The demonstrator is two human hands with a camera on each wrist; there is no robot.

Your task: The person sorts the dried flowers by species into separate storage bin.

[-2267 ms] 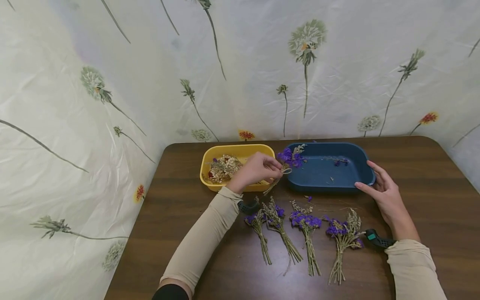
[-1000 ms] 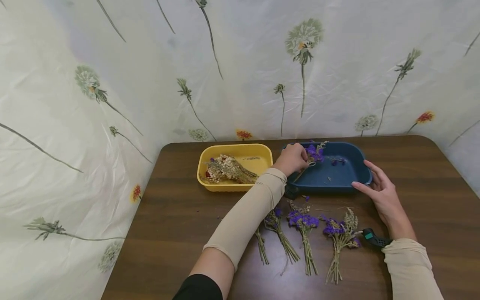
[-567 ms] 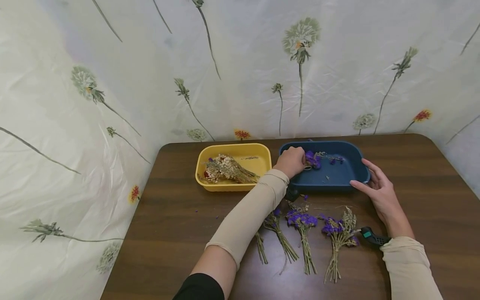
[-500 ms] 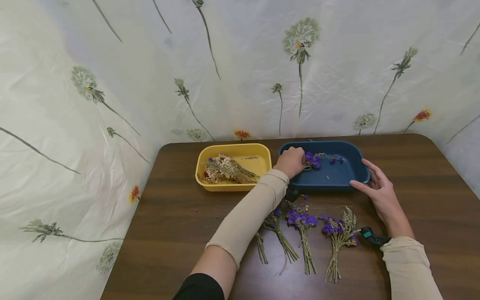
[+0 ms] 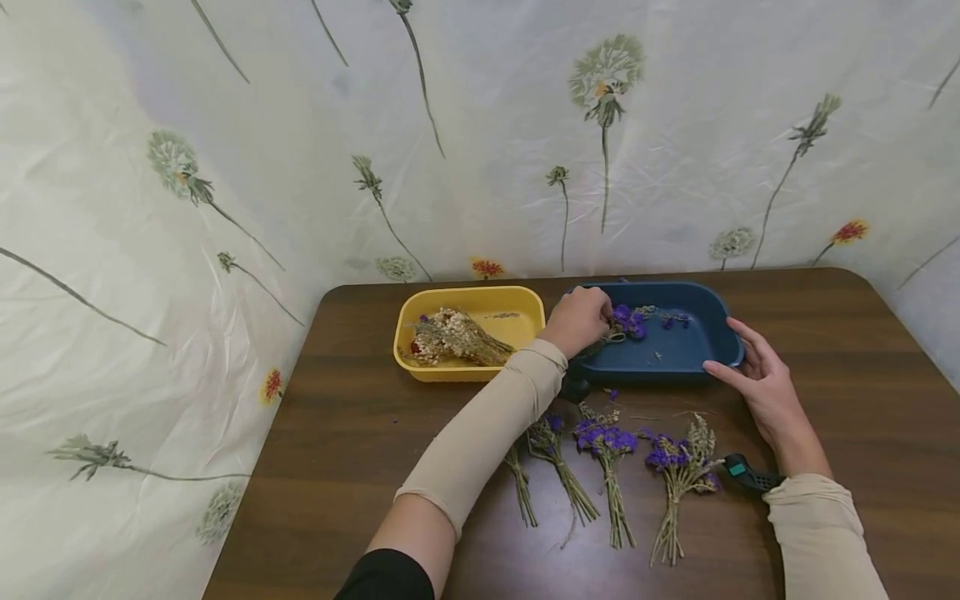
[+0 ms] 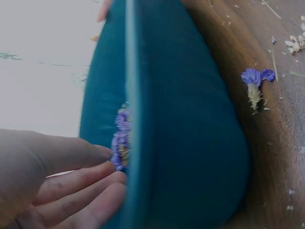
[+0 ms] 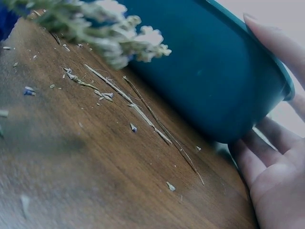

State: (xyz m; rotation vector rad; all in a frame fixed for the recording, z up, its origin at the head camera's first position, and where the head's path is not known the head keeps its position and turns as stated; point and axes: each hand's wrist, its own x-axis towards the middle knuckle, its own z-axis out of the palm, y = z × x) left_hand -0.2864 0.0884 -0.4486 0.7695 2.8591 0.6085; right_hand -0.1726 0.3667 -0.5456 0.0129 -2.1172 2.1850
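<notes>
My left hand [image 5: 581,321] is over the left end of a blue tray [image 5: 682,354]. Its extended thumb and fingers sit right beside a tied bunch of purple dried flowers [image 5: 628,322] lying inside, as the left wrist view shows; the stems are partly hidden by the hand. My right hand [image 5: 765,383] holds the tray's right end, thumb at the front corner and fingers round the side. In the right wrist view the tray wall [image 7: 200,71] is between thumb and fingers [image 7: 257,157].
A yellow tray [image 5: 471,375] with a pale dried bouquet [image 5: 457,337] stands left of the blue one. Several purple bunches, such as one dried bunch [image 5: 678,492], lie in front on the brown table [image 5: 337,467]. Loose stalks [image 7: 143,114] and a fallen flower [image 6: 255,78] lie nearby.
My left hand has carried the purple bunch rightward from beside the yellow tray and lowered it into the blue tray. Just now the hand has drawn slightly left while the bunch stays. Right hand unchanged.
</notes>
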